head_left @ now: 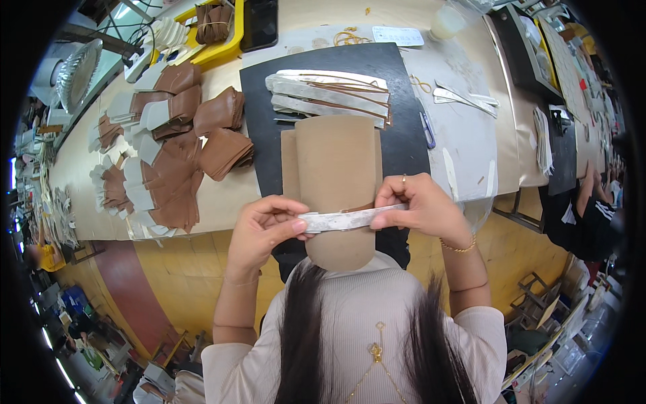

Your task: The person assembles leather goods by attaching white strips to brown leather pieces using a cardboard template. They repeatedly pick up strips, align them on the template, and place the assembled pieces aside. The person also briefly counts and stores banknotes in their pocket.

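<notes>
A white strip with brown edging [340,221] stretches crosswise between my two hands. My left hand [269,225] pinches its left end, and the thumb and fingers of my right hand [414,205] close on its right end. Beneath the strip lies a tan panel with a rounded near end [336,161], which reaches past the table's front edge toward my lap. Another tan piece [289,161] shows under it at the sides. Just beyond the panel, several similar white and brown strips [330,94] lie in a bundle on a black mat [259,87].
Stacks of brown leather pieces with pale ends [168,161] cover the table's left side. A yellow tray [232,37] and a dark phone [260,23] sit at the back. To the right are a blue-handled tool [428,129], white strips [464,99] and a black box [521,50].
</notes>
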`<state>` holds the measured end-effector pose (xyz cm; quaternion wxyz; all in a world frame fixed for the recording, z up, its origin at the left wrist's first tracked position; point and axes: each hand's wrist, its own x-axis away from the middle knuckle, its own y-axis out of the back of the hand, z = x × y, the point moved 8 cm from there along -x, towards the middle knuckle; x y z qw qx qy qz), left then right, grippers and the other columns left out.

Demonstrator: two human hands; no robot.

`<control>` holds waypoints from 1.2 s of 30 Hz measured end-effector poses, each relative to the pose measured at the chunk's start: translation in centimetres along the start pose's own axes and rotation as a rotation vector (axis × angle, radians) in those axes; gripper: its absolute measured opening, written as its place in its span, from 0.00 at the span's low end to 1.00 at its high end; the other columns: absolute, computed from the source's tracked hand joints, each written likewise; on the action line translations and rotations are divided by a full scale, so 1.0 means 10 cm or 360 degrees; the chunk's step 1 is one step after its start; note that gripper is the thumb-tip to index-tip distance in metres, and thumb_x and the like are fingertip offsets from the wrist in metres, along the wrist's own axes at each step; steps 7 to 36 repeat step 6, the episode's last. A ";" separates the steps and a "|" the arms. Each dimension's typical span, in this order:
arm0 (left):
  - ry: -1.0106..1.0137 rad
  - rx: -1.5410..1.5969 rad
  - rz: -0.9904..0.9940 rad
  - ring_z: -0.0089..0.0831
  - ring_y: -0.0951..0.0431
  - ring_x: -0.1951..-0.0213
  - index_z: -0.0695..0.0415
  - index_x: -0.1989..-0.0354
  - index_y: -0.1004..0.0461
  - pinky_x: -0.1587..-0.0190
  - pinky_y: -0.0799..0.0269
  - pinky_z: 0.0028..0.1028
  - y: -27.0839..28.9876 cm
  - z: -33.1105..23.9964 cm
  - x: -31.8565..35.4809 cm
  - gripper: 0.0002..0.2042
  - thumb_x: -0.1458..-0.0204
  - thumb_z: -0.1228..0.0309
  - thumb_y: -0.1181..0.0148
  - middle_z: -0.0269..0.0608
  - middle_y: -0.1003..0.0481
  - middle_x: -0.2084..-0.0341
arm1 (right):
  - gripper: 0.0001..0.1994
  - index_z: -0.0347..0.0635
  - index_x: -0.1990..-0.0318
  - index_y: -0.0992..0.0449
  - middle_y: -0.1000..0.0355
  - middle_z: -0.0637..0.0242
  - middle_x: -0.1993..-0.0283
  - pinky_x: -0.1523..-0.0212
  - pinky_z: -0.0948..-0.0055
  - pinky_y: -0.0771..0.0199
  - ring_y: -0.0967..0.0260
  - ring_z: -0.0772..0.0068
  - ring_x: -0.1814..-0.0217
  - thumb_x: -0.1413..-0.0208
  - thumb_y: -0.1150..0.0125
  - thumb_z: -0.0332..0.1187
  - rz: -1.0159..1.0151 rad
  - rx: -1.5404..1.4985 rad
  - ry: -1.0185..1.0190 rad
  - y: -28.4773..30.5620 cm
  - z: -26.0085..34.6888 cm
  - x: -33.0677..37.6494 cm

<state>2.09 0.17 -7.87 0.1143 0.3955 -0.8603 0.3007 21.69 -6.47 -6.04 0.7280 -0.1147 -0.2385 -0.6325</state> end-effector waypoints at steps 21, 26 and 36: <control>-0.0069 -0.0039 0.0038 0.28 0.22 0.66 0.69 0.59 0.29 0.64 0.23 0.22 0.23 0.03 0.04 0.13 0.54 0.82 0.39 0.46 0.24 0.68 | 0.09 0.40 0.72 0.26 0.30 0.75 0.77 0.73 0.87 0.37 0.35 0.87 0.74 0.54 0.31 0.32 0.0153 -0.0361 0.0002 0.08 0.05 0.12; -0.0069 -0.0039 0.0038 0.28 0.22 0.66 0.69 0.59 0.29 0.64 0.23 0.22 0.23 0.03 0.04 0.13 0.54 0.82 0.39 0.46 0.24 0.68 | 0.09 0.40 0.72 0.26 0.30 0.75 0.77 0.73 0.87 0.37 0.35 0.87 0.74 0.54 0.31 0.32 0.0153 -0.0361 0.0002 0.08 0.05 0.12; -0.0069 -0.0039 0.0038 0.28 0.22 0.66 0.69 0.59 0.29 0.64 0.23 0.22 0.23 0.03 0.04 0.13 0.54 0.82 0.39 0.46 0.24 0.68 | 0.09 0.40 0.72 0.26 0.30 0.75 0.77 0.73 0.87 0.37 0.35 0.87 0.74 0.54 0.31 0.32 0.0153 -0.0361 0.0002 0.08 0.05 0.12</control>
